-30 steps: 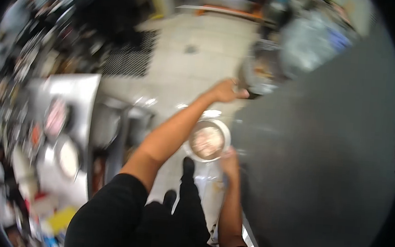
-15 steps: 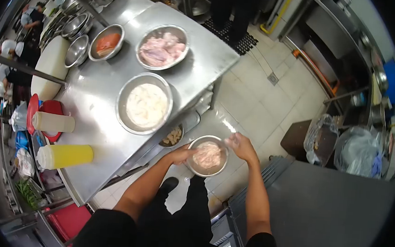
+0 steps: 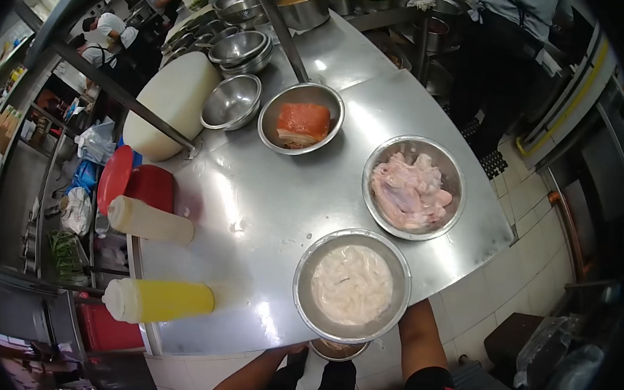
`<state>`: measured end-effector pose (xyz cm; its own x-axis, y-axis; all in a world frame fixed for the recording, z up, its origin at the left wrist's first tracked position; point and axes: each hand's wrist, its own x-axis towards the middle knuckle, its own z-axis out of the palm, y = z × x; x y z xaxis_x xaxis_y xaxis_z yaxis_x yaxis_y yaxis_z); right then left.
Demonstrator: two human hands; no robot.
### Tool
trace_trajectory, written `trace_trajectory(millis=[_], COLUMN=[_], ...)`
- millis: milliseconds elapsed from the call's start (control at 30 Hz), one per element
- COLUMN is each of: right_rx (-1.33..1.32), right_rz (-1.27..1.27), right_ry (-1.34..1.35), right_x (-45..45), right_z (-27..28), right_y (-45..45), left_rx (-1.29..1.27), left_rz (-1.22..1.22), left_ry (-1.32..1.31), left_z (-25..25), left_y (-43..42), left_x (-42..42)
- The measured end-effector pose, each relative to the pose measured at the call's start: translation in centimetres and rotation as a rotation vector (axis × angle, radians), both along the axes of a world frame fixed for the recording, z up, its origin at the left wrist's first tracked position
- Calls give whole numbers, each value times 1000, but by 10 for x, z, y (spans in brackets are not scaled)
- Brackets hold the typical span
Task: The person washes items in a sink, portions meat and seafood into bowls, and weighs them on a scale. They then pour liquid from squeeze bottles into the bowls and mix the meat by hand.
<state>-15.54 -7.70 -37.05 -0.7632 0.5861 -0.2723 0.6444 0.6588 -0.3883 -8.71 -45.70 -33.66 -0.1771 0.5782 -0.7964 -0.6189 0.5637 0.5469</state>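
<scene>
Just below the table's front edge, a small metal bowl [image 3: 338,351] shows only its near part. My left hand [image 3: 294,350] is closed at its left rim; the table edge hides part of the fingers. My right forearm [image 3: 424,336] reaches up past the table edge, where the hand itself is hidden. Above the small bowl, on the table, stands a large metal bowl [image 3: 302,267] of pale, wet strips in whitish liquid [image 3: 352,285]. Behind it to the right is a metal bowl [image 3: 460,199] of raw, pinkish-white meat [image 3: 411,190].
On the steel table [image 3: 248,256] are a bowl with an orange-skinned meat block [image 3: 303,123], stacked bowls [image 3: 233,101], a yellow squeeze bottle [image 3: 171,303] and a pale one [image 3: 150,220]. A post [image 3: 278,24] rises at the back. A person [image 3: 515,35] stands behind.
The view has swung up and left, so the table fills more of it. The small bowl and my left hand now sit lower, partly hidden, and my right hand has gone out of sight.
</scene>
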Motion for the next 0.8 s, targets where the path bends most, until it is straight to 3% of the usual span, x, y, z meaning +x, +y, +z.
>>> trace_trajectory(millis=[133, 367, 667, 800], right_rx=[-67, -340, -1416, -1483], right_rz=[-6, -119, -558, -572], right_ry=[12, 196, 599, 638], right_x=[6, 34, 88, 147], right_z=[0, 0, 26, 61], right_y=[4, 8, 16, 4], left_rx=[-21, 48, 165, 172], left_rz=[132, 106, 73, 137], left_ry=[-57, -63, -137, -253], left_z=[7, -13, -45, -57], left_y=[-2, 33, 138, 160], left_x=[-17, -24, 0, 31])
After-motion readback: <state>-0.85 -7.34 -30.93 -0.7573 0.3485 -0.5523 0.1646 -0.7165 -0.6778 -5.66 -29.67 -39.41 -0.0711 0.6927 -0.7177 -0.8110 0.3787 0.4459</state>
